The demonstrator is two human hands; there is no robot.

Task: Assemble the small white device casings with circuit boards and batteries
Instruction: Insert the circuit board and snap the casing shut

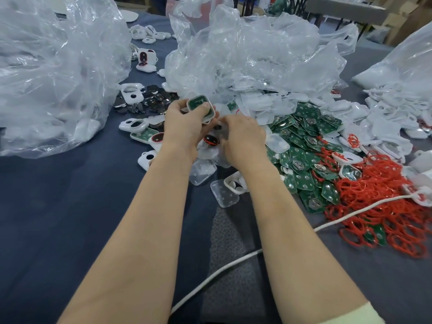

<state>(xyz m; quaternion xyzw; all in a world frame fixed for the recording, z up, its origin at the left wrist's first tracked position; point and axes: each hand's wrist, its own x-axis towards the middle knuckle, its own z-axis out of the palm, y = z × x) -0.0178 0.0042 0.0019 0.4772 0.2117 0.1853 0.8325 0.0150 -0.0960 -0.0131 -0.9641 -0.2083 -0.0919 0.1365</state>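
My left hand (184, 122) grips a small white casing (201, 105) with a green circuit board seated in it, held above the table. My right hand (243, 134) is just right of it, fingers curled down over the pile of clear plastic covers (203, 170); what it holds is hidden. A heap of green circuit boards (304, 146) lies to the right. Dark round batteries (149, 99) lie left of my hands. White casing parts (133, 125) with openings sit near them.
Large crumpled clear plastic bags stand at left (46, 78) and centre back (252, 50). Red rubber rings (385, 218) pile at right, with more white casings (385, 113) behind. A white cord (233, 265) crosses the blue table cloth (70, 206).
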